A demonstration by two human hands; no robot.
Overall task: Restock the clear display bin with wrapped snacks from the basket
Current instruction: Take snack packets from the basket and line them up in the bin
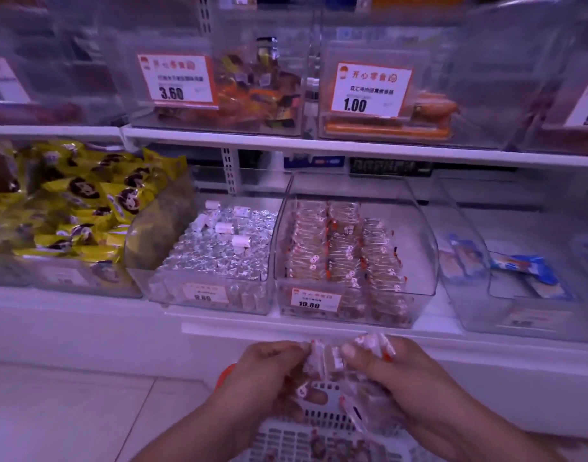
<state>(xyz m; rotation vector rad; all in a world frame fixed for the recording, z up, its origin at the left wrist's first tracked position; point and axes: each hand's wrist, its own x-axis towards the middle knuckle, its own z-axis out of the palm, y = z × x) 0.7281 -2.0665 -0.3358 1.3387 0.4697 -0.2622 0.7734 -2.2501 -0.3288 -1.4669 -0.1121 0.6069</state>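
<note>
Wrapped snacks (332, 361) sit bunched between both hands above the basket (322, 431), the left hand (269, 371) and right hand (399, 375) each closing its grip on part of the bundle. To do this well, I would square the packets into one flat stack, then lift them to the clear display bin (355, 248) on the shelf (286, 328) and set them into its neat rows.

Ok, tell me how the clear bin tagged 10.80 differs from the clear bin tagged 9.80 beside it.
The 10.80 bin holds brownish wrapped snacks with red and white marks, standing in neat rows; the 9.80 bin holds silvery foil-wrapped pieces. The 10.80 bin has spare room at its top and right side; the 9.80 bin is filled across. Both are clear, sit on the same shelf and carry orange-edged price tags in front.
</note>
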